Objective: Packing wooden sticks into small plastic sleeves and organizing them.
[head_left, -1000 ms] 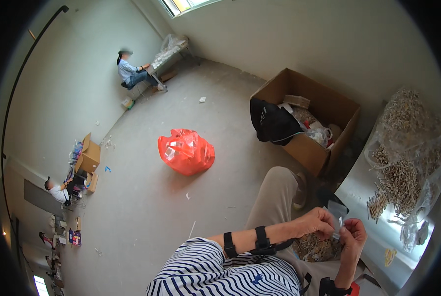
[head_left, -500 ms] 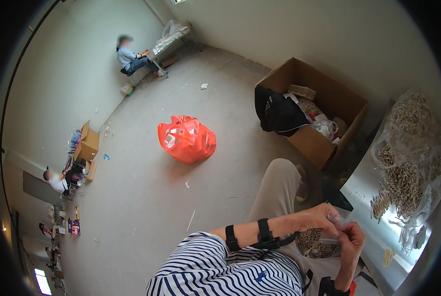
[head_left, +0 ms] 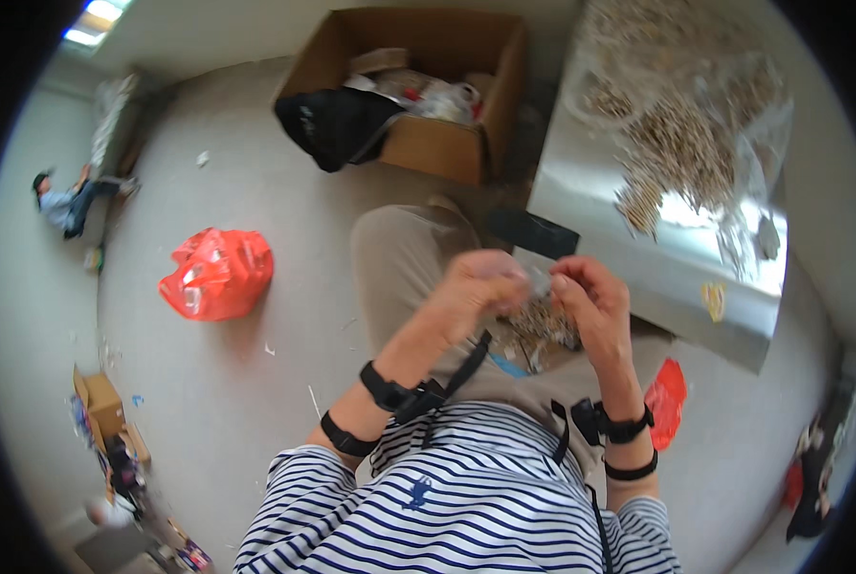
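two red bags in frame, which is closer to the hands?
The small red bag on the floor just beside the right forearm, under the shiny table. The big crumpled red bag lies farther off to the left.

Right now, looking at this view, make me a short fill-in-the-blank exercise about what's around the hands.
1. The left hand and right hand meet over the person's ____.
2. The crumpled plastic bag on the floor is ____.
3. The black garment hangs over the edge of a cardboard ____.
4. The shirt is patterned with ____.

Missing words: lap; red; box; stripes
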A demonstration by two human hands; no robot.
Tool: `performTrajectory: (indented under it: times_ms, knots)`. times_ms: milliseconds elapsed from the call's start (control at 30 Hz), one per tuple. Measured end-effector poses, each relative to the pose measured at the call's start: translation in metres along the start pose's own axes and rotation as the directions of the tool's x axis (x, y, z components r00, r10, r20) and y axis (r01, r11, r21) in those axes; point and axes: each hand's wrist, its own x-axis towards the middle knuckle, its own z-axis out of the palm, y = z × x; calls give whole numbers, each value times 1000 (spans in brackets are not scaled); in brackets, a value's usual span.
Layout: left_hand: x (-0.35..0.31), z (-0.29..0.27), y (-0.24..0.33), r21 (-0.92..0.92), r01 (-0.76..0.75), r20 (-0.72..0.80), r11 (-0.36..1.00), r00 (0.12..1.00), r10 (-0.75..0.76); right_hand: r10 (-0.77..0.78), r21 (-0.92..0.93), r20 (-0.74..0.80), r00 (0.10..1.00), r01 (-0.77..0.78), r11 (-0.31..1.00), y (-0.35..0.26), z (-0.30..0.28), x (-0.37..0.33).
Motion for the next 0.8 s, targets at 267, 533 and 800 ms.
performTrajectory:
  times_ms: [267,533,800]
  knots:
    - [14,-23,-4,-116,-62,23,991,998,65,155,80,10,988,-155,985,17,10,3]
    - [14,-10,-15,-80,-40,-76,996,997,34,167,250,47,985,-174,953,19,26,18]
    - [17,-12,-3,129,-108,6,986,994,108,51,134,7,999,-52,990,26,22,30]
